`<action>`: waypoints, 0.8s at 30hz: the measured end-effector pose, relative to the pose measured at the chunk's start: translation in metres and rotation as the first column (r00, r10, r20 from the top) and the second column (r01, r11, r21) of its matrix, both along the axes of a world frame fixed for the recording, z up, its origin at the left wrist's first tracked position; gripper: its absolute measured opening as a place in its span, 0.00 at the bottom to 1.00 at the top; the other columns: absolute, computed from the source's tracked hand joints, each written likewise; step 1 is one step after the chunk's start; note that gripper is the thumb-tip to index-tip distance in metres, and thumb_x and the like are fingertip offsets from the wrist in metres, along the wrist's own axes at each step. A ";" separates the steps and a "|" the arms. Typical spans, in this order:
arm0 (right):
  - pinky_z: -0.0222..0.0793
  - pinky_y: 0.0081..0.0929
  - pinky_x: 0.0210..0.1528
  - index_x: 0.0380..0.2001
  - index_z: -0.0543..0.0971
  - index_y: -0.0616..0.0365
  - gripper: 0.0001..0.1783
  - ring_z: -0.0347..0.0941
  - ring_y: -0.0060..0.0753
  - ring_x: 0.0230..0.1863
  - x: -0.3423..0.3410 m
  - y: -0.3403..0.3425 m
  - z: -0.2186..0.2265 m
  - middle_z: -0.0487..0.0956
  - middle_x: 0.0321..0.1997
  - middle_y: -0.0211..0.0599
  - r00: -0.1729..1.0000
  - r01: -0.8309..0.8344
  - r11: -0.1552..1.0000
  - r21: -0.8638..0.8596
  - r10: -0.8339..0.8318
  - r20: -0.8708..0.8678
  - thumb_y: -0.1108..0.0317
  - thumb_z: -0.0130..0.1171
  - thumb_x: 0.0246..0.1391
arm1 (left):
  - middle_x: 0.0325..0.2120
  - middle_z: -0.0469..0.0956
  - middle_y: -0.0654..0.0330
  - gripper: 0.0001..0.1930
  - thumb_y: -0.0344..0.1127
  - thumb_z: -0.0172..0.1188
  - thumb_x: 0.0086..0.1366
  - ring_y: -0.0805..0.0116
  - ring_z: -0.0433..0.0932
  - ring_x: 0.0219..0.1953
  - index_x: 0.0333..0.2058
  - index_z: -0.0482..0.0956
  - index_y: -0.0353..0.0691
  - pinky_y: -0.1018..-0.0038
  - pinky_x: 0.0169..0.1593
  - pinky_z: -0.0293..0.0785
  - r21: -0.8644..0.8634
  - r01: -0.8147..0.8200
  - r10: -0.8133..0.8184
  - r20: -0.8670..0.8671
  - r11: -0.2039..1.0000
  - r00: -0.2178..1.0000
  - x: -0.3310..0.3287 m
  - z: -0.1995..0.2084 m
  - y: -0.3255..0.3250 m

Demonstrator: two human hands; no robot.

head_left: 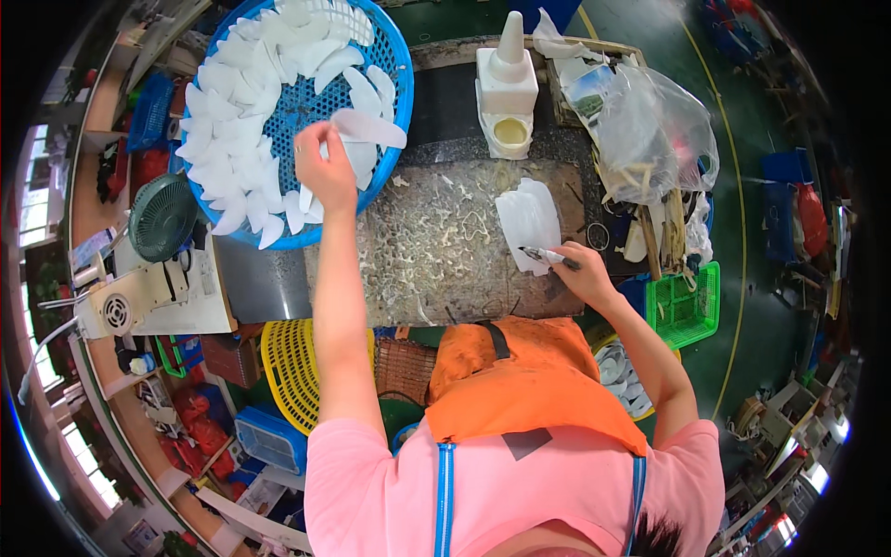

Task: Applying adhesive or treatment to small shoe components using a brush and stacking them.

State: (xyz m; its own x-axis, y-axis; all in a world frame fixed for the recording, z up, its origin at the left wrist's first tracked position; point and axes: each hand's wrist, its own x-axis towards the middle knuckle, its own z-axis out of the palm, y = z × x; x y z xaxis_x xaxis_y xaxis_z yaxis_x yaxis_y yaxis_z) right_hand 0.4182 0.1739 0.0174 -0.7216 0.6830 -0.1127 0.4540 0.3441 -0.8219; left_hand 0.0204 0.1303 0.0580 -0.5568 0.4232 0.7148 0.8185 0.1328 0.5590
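My left hand (327,169) is over the right side of a large blue basket (405,79), its fingers closed on a thin white curved piece (369,127) with a rounded end. Many similar white pieces (223,111) lie around the inside of that basket. My right hand (582,271) grips a slim pointed tool (561,259) with a black handle and a pale metal tip; its exact kind I cannot make out. The tool's tip is at a small stack of white pieces (529,218) on the worn work board (436,278).
Dried glue-like scraps cover the board. Behind it stands a white bottle with a cone nozzle (509,70), by an open cup (510,133). Right of these are a clear plastic bag (650,130) and a green basket (685,306). A green fan (161,216) stands at left.
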 end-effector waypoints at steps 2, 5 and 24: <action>0.70 0.29 0.31 0.35 0.79 0.62 0.10 0.75 0.41 0.31 0.004 -0.002 -0.001 0.76 0.31 0.40 1.000 0.000 1.000 0.023 0.000 -0.005 0.74 0.60 0.47 | 0.25 0.76 0.59 0.03 0.25 0.56 0.58 0.71 0.74 0.28 0.31 0.76 0.33 0.76 0.34 0.71 -0.020 0.010 -0.010 -0.020 1.000 1.000 -0.040 -0.025 0.016; 0.70 0.29 0.31 0.36 0.79 0.62 0.10 0.75 0.41 0.31 0.012 -0.002 -0.002 0.76 0.31 0.40 0.999 0.037 0.998 0.055 -0.037 -0.007 0.75 0.60 0.46 | 0.23 0.76 0.63 0.03 0.28 0.58 0.59 0.75 0.72 0.24 0.30 0.77 0.35 0.78 0.29 0.71 0.348 0.028 -0.232 0.561 0.937 0.794 -0.084 -0.041 0.037; 0.72 0.27 0.32 0.35 0.80 0.61 0.09 0.76 0.39 0.31 0.049 -0.007 -0.006 0.78 0.31 0.41 0.972 0.226 0.974 -0.032 -0.223 0.073 0.72 0.58 0.48 | 0.36 0.76 0.51 0.17 0.47 0.60 0.57 0.50 0.75 0.38 0.35 0.77 0.37 0.58 0.38 0.72 -0.488 -0.237 0.041 -0.379 0.840 0.925 -0.097 -0.016 0.079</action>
